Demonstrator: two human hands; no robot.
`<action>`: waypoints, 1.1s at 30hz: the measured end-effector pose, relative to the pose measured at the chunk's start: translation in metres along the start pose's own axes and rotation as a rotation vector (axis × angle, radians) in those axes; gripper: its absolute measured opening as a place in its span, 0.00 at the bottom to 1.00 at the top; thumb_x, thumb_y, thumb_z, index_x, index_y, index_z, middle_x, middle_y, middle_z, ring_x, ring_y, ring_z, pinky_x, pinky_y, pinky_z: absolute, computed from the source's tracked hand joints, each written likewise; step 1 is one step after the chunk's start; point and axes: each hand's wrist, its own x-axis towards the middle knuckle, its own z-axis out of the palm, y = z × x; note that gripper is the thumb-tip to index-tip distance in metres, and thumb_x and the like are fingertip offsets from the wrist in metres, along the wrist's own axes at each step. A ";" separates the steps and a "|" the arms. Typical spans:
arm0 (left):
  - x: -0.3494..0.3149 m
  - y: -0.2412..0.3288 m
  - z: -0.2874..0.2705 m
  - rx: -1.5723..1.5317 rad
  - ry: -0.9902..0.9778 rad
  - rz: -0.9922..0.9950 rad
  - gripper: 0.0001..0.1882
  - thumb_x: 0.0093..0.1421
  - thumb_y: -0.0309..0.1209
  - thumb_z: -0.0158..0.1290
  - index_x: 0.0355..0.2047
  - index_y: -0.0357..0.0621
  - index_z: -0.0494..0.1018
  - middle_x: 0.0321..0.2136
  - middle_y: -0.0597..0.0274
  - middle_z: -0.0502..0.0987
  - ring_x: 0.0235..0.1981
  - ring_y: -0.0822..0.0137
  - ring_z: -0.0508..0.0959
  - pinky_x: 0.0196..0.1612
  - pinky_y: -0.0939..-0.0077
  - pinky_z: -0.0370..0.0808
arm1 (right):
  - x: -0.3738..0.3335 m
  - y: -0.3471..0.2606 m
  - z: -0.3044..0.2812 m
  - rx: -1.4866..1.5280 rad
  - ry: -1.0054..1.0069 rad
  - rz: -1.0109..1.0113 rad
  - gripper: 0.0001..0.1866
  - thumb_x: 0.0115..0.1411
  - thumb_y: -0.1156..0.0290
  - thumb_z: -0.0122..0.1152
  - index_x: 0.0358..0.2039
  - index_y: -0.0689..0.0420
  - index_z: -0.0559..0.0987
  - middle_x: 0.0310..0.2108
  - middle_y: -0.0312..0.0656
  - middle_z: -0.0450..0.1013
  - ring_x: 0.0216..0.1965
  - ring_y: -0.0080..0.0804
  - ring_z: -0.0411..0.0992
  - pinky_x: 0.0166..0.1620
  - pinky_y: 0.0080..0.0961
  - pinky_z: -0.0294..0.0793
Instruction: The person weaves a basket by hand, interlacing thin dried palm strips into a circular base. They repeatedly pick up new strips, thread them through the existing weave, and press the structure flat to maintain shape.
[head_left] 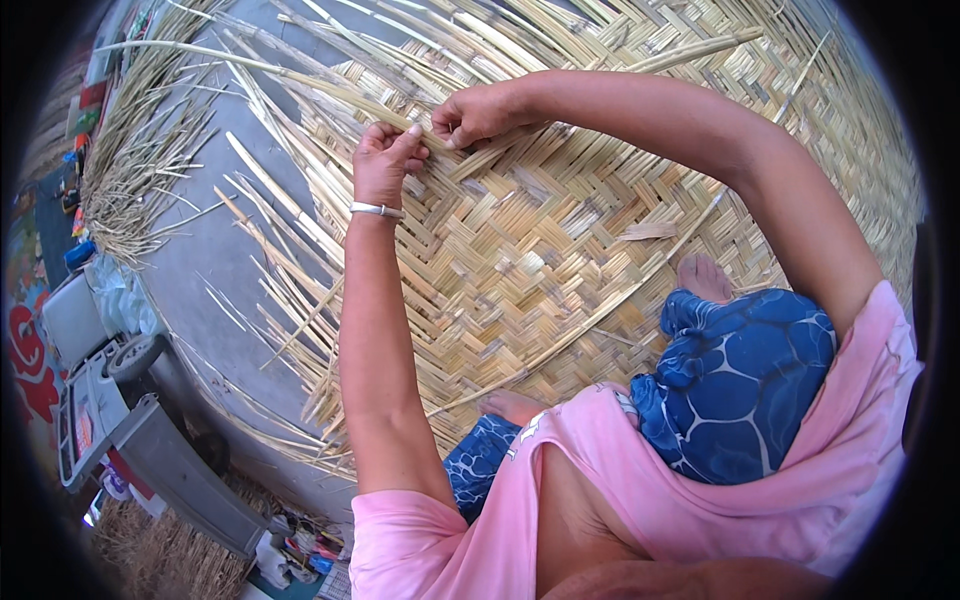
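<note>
A large mat [540, 270] of flat, straw-coloured strips in a zigzag weave spreads under my bare feet. At its upper left edge both my hands work close together. My left hand [388, 160], with a silver bangle at the wrist, pinches a pale reed strip [340, 92] between thumb and fingers. That strip runs off toward the upper left. My right hand [478, 115] is closed beside it, thumb and fingers pressed together at the weave; the strip ends between its fingers are partly hidden. Loose strip ends [290, 200] fan out unwoven left of my hands.
A heap of dry reeds [145, 150] lies on the grey floor [215, 260] at the far left. Below it stands a grey wheeled cart [170, 470] with a clear plastic bag [120, 295] near it. One long strip [590, 320] lies across the mat before my feet.
</note>
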 end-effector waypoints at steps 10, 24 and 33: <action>0.021 0.025 -0.022 -0.453 -0.319 -0.022 0.08 0.55 0.24 0.54 0.36 0.43 0.71 0.28 0.63 0.75 0.26 0.72 0.76 0.30 0.80 0.74 | 0.003 0.005 -0.022 0.111 -0.216 0.057 0.05 0.56 0.69 0.57 0.29 0.52 0.71 0.20 0.26 0.65 0.21 0.15 0.63 0.25 0.15 0.62; 0.032 0.039 0.017 -0.088 -0.225 0.056 0.08 0.51 0.26 0.59 0.28 0.43 0.69 0.24 0.69 0.72 0.24 0.77 0.73 0.26 0.85 0.74 | -0.001 0.003 -0.015 0.009 -0.094 0.078 0.05 0.55 0.70 0.56 0.28 0.56 0.71 0.20 0.30 0.65 0.21 0.18 0.64 0.25 0.17 0.63; 0.024 0.012 0.013 0.200 0.241 0.236 0.10 0.54 0.26 0.55 0.24 0.41 0.63 0.16 0.63 0.71 0.13 0.75 0.72 0.14 0.84 0.69 | -0.002 -0.006 0.003 -0.383 0.205 -0.056 0.07 0.48 0.72 0.59 0.22 0.59 0.70 0.19 0.38 0.69 0.23 0.27 0.68 0.29 0.27 0.67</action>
